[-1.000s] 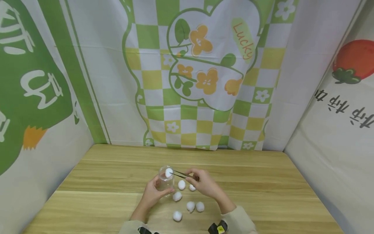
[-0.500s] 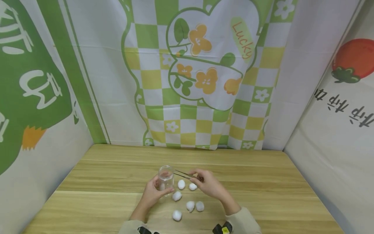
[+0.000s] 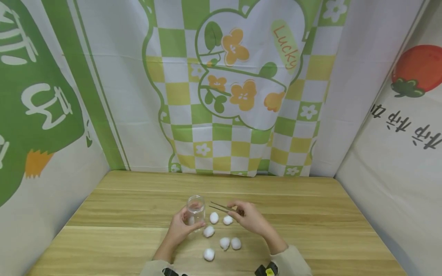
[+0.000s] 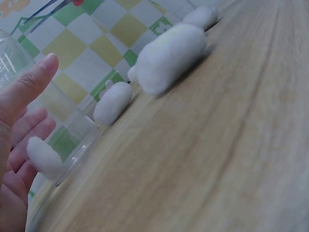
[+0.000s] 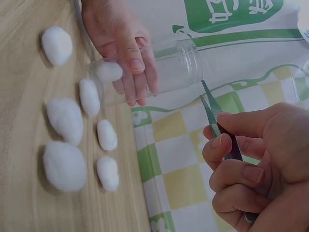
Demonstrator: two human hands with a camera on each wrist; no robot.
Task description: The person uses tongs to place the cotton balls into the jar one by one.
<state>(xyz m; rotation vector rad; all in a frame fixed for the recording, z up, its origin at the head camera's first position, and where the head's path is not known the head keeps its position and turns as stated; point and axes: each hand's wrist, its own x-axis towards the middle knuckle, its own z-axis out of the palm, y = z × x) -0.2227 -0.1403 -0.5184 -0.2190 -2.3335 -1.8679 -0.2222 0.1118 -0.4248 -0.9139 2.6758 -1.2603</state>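
My left hand (image 3: 178, 229) grips a clear jar (image 3: 196, 209) that stands upright on the table, thumb in front and fingers behind. A white cotton ball (image 5: 109, 71) lies inside at the jar's bottom. Between right thumb and fingers my right hand (image 3: 251, 220) pinches a pair of metal tweezers (image 5: 215, 113). Their tips are spread apart with nothing between them, just to the right of the jar's open mouth. Several loose cotton balls lie beside the jar, the closest being one cotton ball (image 3: 208, 231) by the left thumb and another cotton ball (image 3: 214, 218) below the tweezers.
More cotton balls rest nearer the person, among them a touching or nearly touching pair of cotton balls (image 3: 225, 243) and a single cotton ball (image 3: 208, 254). The wooden table (image 3: 293, 207) ends at a checkered cloth backdrop (image 3: 221, 145).
A second ago the tweezers held a cotton ball at the jar's mouth; it has left the tips. The right hand has drawn the tweezers away rightward. The left hand and jar have stayed put.
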